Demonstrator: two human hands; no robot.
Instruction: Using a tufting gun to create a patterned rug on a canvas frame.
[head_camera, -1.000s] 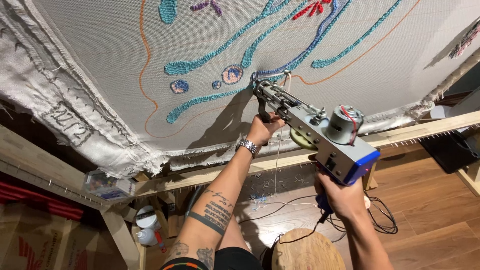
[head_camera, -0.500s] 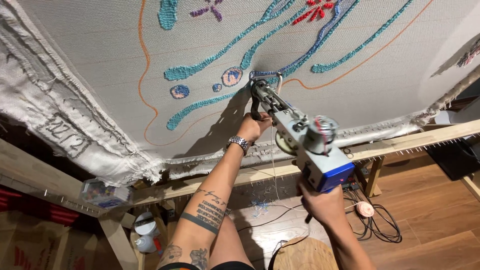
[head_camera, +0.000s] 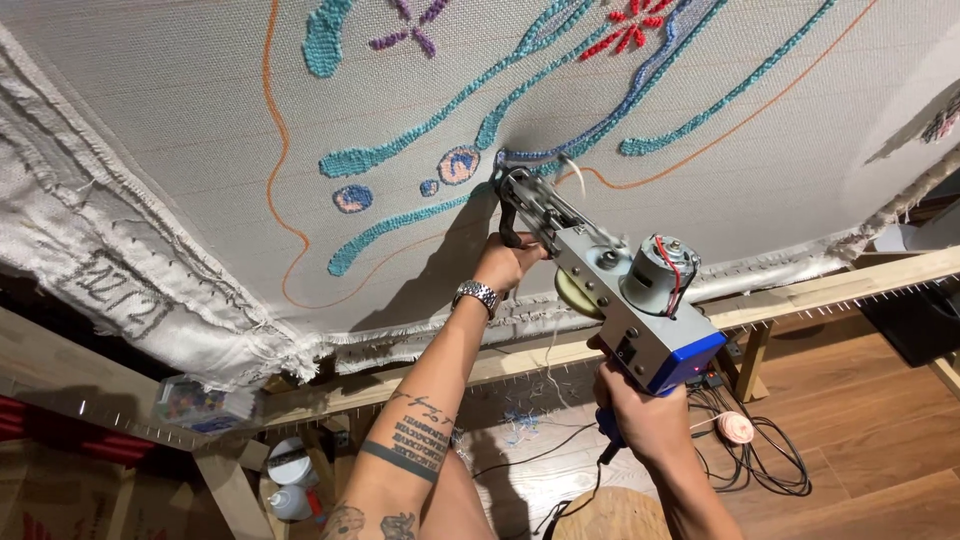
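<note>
A grey and blue tufting gun (head_camera: 625, 300) with a round silver motor on top presses its tip against a white cloth (head_camera: 180, 120) stretched on a wooden frame. My left hand (head_camera: 505, 262) grips the gun's black front handle just below the cloth; a metal watch sits on that wrist. Lower down, my right hand (head_camera: 640, 415) is closed around the gun's rear blue handle. The tip touches the cloth where teal and blue yarn lines (head_camera: 560, 140) meet. White yarn runs into the gun's front.
The wooden frame bar (head_camera: 820, 290) with rows of nails runs below the cloth. Black cables (head_camera: 750, 455) and a small pink ball lie on the wood floor. A round wooden stool (head_camera: 610, 515) stands below my hands. Containers (head_camera: 285, 480) sit at lower left.
The view has shifted so cloth, gun and hands sit slightly higher and nearer. The gun tip stays pressed near the junction of teal and blue lines, both hands keeping their grip.
</note>
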